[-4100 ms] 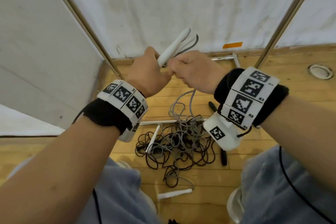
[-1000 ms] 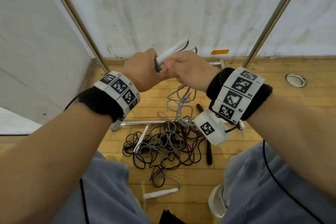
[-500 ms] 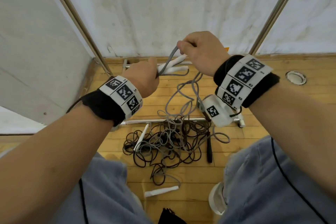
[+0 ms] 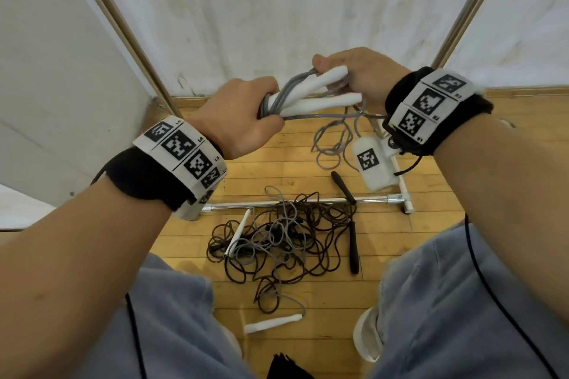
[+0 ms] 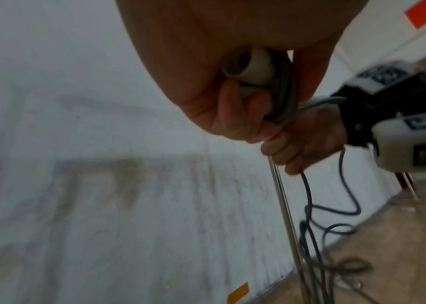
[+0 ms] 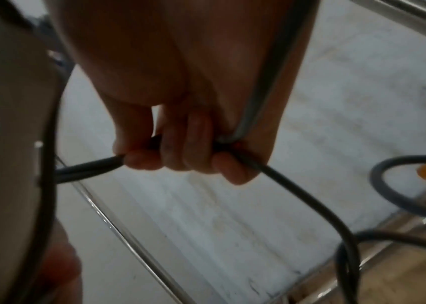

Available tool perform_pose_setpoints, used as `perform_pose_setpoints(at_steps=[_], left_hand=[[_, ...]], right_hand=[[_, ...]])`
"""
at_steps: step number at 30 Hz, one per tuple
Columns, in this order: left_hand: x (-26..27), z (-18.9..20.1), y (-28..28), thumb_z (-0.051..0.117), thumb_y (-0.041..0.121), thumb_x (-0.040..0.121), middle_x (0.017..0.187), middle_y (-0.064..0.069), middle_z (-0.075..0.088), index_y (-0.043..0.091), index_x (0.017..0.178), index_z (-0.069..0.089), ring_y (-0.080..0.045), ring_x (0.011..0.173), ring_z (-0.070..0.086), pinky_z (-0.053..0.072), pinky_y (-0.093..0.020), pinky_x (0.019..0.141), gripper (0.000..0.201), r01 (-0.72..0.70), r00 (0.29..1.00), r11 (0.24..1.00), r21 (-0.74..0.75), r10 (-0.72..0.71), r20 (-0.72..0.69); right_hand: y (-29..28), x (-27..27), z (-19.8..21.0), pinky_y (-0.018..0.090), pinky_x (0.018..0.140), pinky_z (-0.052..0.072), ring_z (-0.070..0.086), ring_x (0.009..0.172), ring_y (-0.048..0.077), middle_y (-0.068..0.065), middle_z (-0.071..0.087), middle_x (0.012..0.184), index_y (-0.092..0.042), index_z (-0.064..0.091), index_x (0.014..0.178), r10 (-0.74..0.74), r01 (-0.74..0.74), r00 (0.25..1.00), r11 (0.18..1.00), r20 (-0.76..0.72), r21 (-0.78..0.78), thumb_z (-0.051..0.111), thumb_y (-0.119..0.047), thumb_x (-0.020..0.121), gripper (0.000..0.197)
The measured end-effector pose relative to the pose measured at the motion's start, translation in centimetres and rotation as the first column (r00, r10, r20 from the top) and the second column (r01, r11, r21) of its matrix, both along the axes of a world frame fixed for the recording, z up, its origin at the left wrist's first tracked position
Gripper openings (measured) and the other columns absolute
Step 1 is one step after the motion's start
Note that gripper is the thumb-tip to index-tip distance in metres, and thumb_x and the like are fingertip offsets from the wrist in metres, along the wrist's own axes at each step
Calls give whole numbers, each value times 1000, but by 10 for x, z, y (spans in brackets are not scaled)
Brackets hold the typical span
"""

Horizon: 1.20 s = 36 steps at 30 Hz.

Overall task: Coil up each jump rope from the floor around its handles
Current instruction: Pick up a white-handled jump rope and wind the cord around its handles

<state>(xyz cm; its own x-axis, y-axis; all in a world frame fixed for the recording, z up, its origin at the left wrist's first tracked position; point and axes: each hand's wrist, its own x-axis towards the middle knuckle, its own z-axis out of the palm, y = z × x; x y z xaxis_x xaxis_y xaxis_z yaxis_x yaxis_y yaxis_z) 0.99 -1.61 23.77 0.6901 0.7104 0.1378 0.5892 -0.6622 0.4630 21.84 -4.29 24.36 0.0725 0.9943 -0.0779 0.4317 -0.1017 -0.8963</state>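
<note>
Two white jump-rope handles (image 4: 320, 92) lie side by side in front of me, with grey rope (image 4: 286, 92) wound around them. My left hand (image 4: 243, 120) grips their near end (image 5: 248, 67) together with the wound turns. At their far end my right hand (image 4: 354, 77) holds the grey rope (image 6: 253, 107), fingers curled round it. Loose grey rope (image 4: 332, 144) hangs from the handles down to the floor. On the floor lies a tangle of black and grey ropes (image 4: 283, 240) with black handles (image 4: 354, 246) and white handles (image 4: 271, 323).
A metal rack's base bar (image 4: 292, 203) crosses the wooden floor (image 4: 246, 163) behind the tangle, and its slanted poles (image 4: 123, 28) rise on both sides. A white wall (image 4: 277, 3) stands close ahead. My knees in grey trousers (image 4: 462, 301) flank the pile.
My right hand has come down from its raised position and drawn the grey rope against the far end of the handles. The left hand keeps its grip; the handles now lie more level.
</note>
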Motion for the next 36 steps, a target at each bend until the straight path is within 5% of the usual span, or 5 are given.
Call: perform_pose_setpoints(at_steps=[7, 15, 20, 28, 36], left_hand=[[8, 7, -2, 57, 32, 72, 77, -23, 59, 8, 87, 44, -38, 71, 55, 45, -49, 62, 32, -114, 921, 985, -128, 153, 359], [10, 17, 4, 55, 27, 75, 65, 0, 57, 24, 85, 38, -15, 51, 53, 40, -29, 47, 20, -159, 776, 924, -349, 335, 535], [14, 14, 2, 55, 23, 80, 68, 1, 56, 18, 93, 40, -18, 54, 56, 42, -28, 49, 21, -116, 793, 928, -354, 301, 530], [21, 15, 2, 56, 26, 75, 62, 2, 54, 21, 78, 36, -20, 52, 57, 39, -29, 47, 20, -139, 754, 896, -422, 372, 541], [15, 18, 7, 54, 17, 88, 68, -4, 58, 24, 83, 38, -10, 45, 53, 35, -19, 39, 18, -215, 700, 882, -419, 439, 564]], right_hand=[[-3, -37, -31, 20, 43, 21, 25, 42, 7, -11, 35, 46, -17, 42, 64, 129, -175, 948, 975, -290, -137, 37, -32, 99, 38], [-11, -64, -31, 16, 47, 30, 37, 50, 7, -8, 43, 62, -21, 50, 92, -29, -13, 990, 956, 140, 292, 39, -23, 99, 13], [-7, -58, -28, 23, 54, 33, 41, 54, 8, -7, 48, 62, -25, 50, 76, 18, -65, 951, 988, 309, 141, 46, -22, 96, 21], [-11, -75, -38, 29, 58, 35, 37, 54, 14, -1, 37, 59, -14, 48, 77, 57, -63, 958, 998, -281, -11, 36, -19, 101, 27], [-8, -70, -41, 30, 49, 33, 36, 44, 12, -4, 38, 56, -18, 51, 76, -35, 48, 992, 993, -120, 110, 43, -27, 98, 25]])
